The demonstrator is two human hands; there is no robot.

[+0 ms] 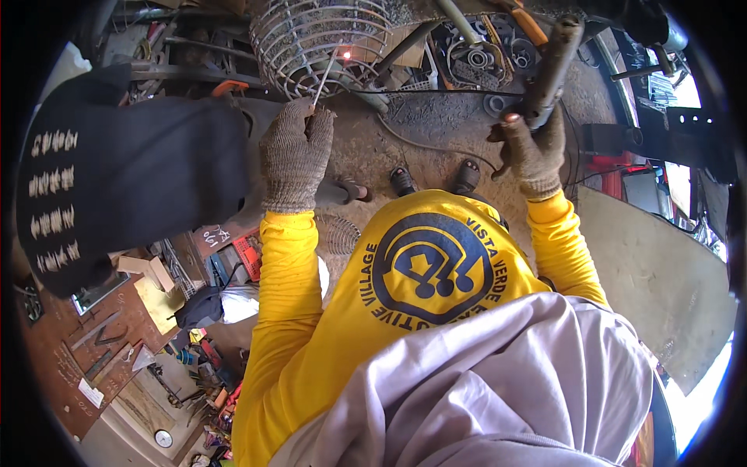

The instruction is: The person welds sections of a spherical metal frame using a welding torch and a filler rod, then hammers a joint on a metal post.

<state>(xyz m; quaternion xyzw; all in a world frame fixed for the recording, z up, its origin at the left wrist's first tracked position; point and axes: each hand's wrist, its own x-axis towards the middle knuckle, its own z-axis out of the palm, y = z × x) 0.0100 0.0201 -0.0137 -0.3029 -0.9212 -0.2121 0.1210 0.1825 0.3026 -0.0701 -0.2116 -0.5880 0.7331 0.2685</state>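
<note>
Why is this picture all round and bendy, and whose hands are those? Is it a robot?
No robot here: it's a person. A camera on their head looks down, and its very wide lens bends straight things near the edges. So the yellow sleeves are the person's own.

The gloved left hand holds a thin rod, with a bright glowing spot near its far end, by a round wire cage. The gloved right hand grips a thick metal tube.

Metal rings lie past the hands. At the lower left, tools lie on a brown board. The dark shirt on the left belongs to someone else.
</note>
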